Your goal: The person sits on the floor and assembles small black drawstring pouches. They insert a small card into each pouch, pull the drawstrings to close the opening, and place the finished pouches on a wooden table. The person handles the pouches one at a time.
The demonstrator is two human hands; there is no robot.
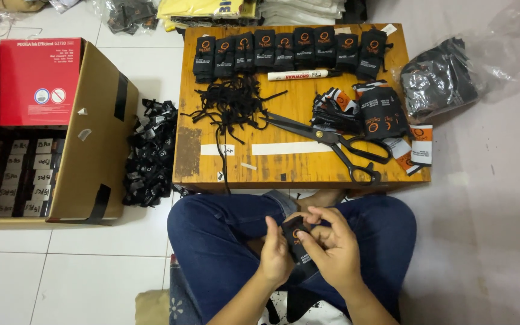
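Both hands pinch one small black tag [297, 236] over the lap: the left hand [276, 256] grips its lower edge, the right hand [331, 248] closes fingers on its top. Flat, matte card, it carries an orange ring mark. Beyond the knees, a scuffed wooden board [284, 165] holds black steel scissors [332, 139], tangled black strings [231, 103] and a row of similar tags [290, 51].

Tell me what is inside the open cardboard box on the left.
The cardboard box holds rows of small dark bundles with white handwritten labels. Its red flap covers the far part, and anything beneath the top layer is hidden.
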